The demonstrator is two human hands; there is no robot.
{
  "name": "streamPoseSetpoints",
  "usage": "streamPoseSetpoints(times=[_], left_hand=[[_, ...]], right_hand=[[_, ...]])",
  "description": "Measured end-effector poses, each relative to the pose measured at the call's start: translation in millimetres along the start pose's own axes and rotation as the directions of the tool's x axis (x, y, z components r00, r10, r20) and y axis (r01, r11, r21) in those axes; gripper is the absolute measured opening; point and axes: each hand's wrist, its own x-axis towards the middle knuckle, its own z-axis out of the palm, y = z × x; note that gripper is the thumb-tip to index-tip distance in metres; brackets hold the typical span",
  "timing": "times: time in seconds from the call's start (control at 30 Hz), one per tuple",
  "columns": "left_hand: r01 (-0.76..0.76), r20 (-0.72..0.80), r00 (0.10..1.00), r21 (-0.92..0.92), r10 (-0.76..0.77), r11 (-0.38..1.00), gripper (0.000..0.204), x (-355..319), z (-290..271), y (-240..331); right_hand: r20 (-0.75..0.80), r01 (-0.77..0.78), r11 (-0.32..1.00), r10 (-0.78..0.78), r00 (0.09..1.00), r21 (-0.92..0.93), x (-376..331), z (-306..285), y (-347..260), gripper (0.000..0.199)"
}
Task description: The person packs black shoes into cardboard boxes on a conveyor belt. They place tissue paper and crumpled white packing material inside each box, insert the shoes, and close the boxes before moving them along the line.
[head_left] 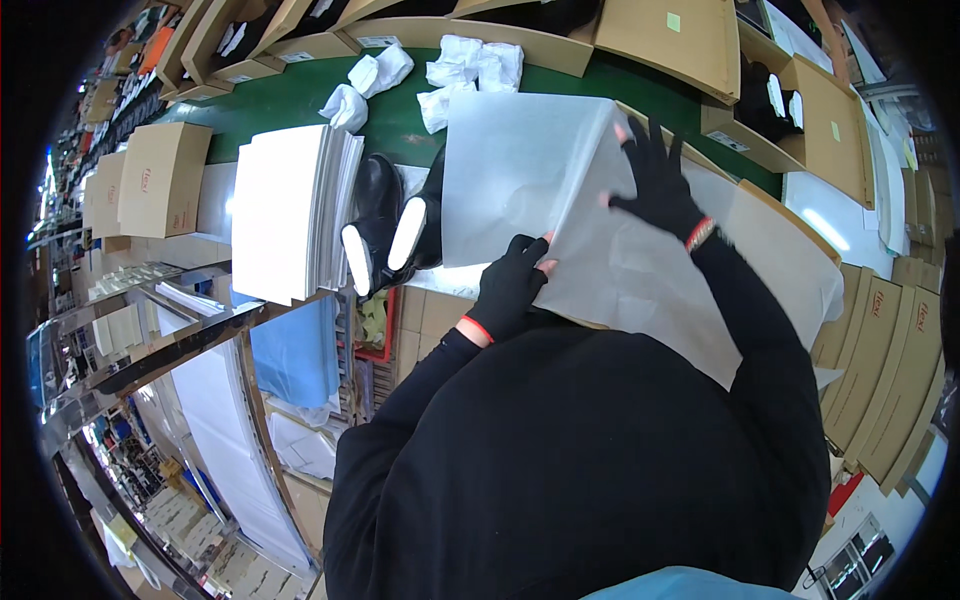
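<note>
Far left, closed brown cardboard boxes (160, 180) stand at the edge of the work surface; just to their right a thick stack of white sheets (290, 210) lies flat on the table, its layered edges facing the pair of shoes; the black shoes (395, 225) lie beside that stack, pale soles turned toward the camera, one partly tucked under the near edge of the large sheet; behind them, on the green conveyor belt (290, 95), several crumpled wads of white paper (470, 65) lie scattered, with open cardboard boxes ranged along the far side of the belt; centre, a large sheet of white tissue paper (530, 190) is held up off the table, its upper portion flat and facing the camera, its lower right part draped over a brown box lid; the left hand (512, 285), in a black fingerless glove with a red cuff, is closed on the lower edge of the sheet, bare fingertips pinching the paper; the right hand (655, 180), gloved alike, is spread with fingers extended and pressed flat against the sheet's right side, not clenched; far right, flattened brown cartons (880, 370) are stacked on edge in a row.
</note>
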Motion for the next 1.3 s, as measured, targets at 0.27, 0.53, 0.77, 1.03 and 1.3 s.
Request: streamPoseSetpoints(times=[0.27,0.53,0.77,1.03,1.3], left_hand=[[-0.132,0.125,0.985,0.085,0.121,0.988,0.048,35.7,0.3,13.2],[-0.172,0.134,0.978,0.067,0.162,0.983,0.06,-2.3,-3.4,7.8],[-0.045,-0.019,0.999,0.022,0.046,0.999,0.061,-17.0,0.4,25.5],[0.162,-0.695,0.717,0.078,-0.063,0.984,0.06,-86.5,-99.2,-25.1],[0.289,-0.609,0.702,-0.231,-0.37,0.929,0.049,-94.5,-108.8,-132.9]], right_hand=[[0.341,-0.362,0.927,0.373,0.863,-0.098,-72.0,96.9,29.1,0.122],[0.506,-0.228,0.973,0.213,0.836,-0.033,-110.9,37.1,-13.5,0.123],[0.486,-0.22,0.933,0.338,0.806,-0.284,-101.6,46.3,-4.7,0.129],[0.565,-0.363,0.917,0.389,0.728,-0.165,-113.3,51.9,-41.2,0.14],[0.572,-0.371,0.923,0.358,0.738,-0.098,-115.9,81.4,-59.5,0.145]])
